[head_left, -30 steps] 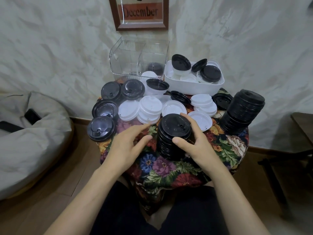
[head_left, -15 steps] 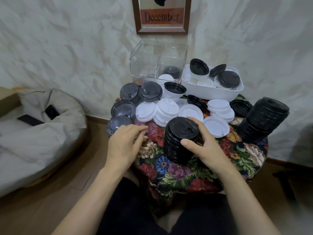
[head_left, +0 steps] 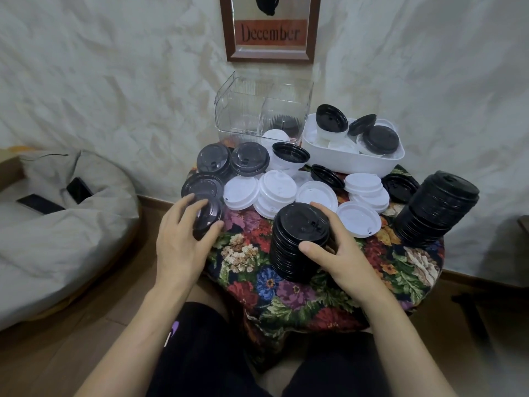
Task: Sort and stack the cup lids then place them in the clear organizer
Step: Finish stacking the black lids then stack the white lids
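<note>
Now the left hand (head_left: 183,239), fingers seemingly closed on a dark lid (head_left: 210,217), sits at nine o'clock from the black stack (head_left: 297,242) that the right hand (head_left: 336,253) clasps.

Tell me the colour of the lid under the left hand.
Translucent dark grey lid, smoky rather than solid black, seen in the head view.

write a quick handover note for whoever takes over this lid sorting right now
Left hand: closing on a smoky lid at the table's left edge.
Right hand: gripping the near black stack.
Second black stack leans at right.
Clear organizer: nearly empty, one dark lid visible inside.
Left: loose white lids, smoky lids, those in the white bin; stack and load all.
</note>
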Available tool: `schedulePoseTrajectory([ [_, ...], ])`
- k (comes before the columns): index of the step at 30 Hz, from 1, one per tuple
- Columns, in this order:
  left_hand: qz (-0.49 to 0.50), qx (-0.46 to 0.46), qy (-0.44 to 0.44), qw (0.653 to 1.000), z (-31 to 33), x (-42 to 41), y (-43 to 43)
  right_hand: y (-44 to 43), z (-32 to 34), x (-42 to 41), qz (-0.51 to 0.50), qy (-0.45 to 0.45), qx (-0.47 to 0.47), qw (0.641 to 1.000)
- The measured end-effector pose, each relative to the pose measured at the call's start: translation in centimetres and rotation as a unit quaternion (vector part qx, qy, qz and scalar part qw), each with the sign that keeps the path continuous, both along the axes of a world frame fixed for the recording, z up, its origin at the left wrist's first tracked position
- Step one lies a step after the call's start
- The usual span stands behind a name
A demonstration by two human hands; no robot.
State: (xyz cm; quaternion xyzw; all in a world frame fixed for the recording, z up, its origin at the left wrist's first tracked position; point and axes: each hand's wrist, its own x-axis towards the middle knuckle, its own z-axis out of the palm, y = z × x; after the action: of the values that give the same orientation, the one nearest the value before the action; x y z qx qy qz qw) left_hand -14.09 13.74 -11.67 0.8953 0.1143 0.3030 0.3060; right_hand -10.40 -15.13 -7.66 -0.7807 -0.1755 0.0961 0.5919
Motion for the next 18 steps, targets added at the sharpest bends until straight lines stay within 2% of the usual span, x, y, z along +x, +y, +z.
schedulePoseTrajectory([
  [3, -0.056, -0.059, -0.036, 0.996, 2.0, -0.1, -1.3, -0.1, 0.0, 0.0, 0.002, -0.001, 0.0, 1.0],
  [7, -0.199, -0.136, -0.042, 0.97, 5.4, 0.3, -4.6, -0.1, 0.1, -0.1, 0.004, -0.006, 0.001, 1.0],
  [12, -0.329, -0.13, 0.016, 0.935, 6.5, 1.6, -8.1, -0.3, 0.5, -0.2, 0.015, -0.008, 0.008, 1.0],
  [18, -0.373, -0.163, 0.097, 0.908, 6.0, 2.3, -8.4, -0.7, 0.7, -0.3, 0.025, -0.005, 0.009, 1.0],
])
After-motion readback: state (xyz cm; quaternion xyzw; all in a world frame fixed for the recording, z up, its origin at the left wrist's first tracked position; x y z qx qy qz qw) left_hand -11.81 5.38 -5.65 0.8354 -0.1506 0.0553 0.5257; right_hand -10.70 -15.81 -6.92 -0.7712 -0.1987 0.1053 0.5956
